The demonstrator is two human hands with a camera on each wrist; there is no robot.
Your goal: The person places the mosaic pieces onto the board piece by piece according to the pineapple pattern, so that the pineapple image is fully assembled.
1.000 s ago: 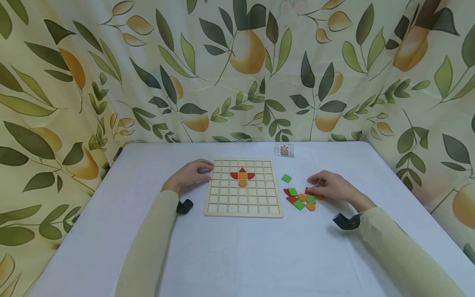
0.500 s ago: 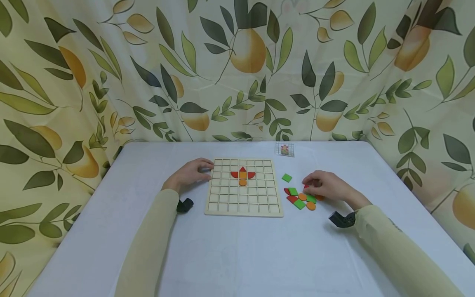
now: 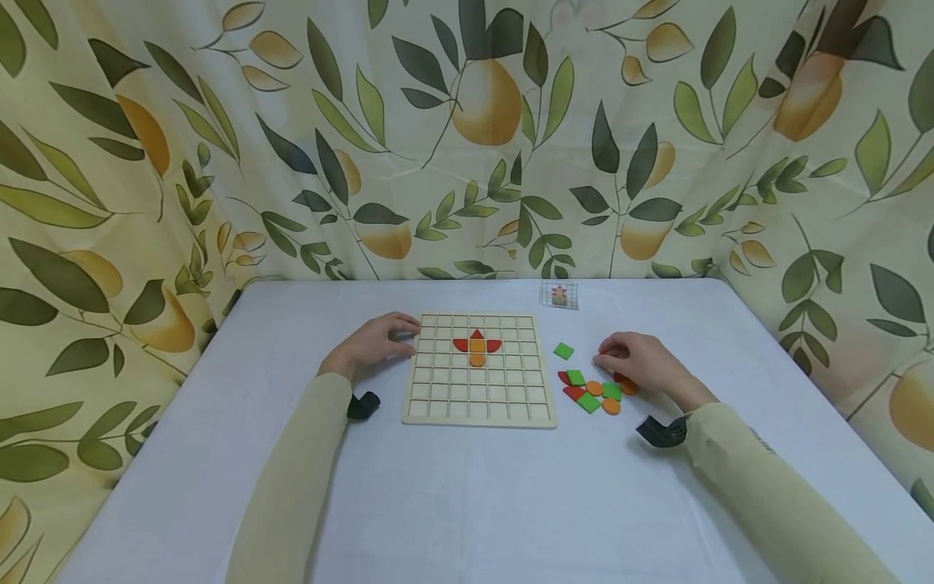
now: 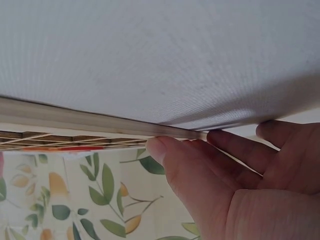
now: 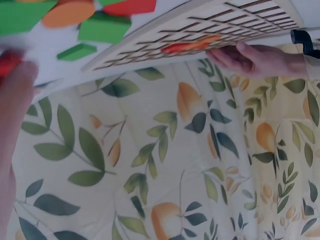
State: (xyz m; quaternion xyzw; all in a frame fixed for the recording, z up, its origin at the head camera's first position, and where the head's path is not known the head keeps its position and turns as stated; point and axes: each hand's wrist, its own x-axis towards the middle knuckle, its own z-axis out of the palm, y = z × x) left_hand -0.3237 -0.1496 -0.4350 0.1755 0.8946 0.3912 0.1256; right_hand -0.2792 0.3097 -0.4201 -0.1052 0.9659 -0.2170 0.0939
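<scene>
**A:** Where is the left hand (image 3: 372, 344)?

**B:** It lies on the white worktop (image 3: 467, 487) against the left edge of the wooden grid board (image 3: 477, 389), near the board's far left corner. The left wrist view shows its fingers (image 4: 235, 150) stretched along the board's rim and touching it, not curled round anything. So that grip is loose and holds nothing.

**A:** And the right hand (image 3: 638, 362)?

**B:** It sits on the right half of the worktop, over the far right part of the pile of loose pieces (image 3: 593, 391). Its fingers are bent down onto a red piece (image 5: 9, 62), which shows at the fingertips in the right wrist view. Whether the grip has actually closed on that piece or only touches it, I cannot tell.

**A:** What is in the pile?

**B:** Green squares, orange rounded pieces and red ones, lying close together just beside the board's right edge. One green square (image 3: 563, 350) lies apart from them, a little toward the far edge of the worktop.

**A:** Anything on the board already?

**B:** A small figure (image 3: 477, 346) of red and orange pieces, in the far middle cells.

**A:** And further back?

**B:** A small pattern card (image 3: 559, 295) stands near the far edge, in front of the leaf-print curtain (image 3: 467, 138).
</scene>
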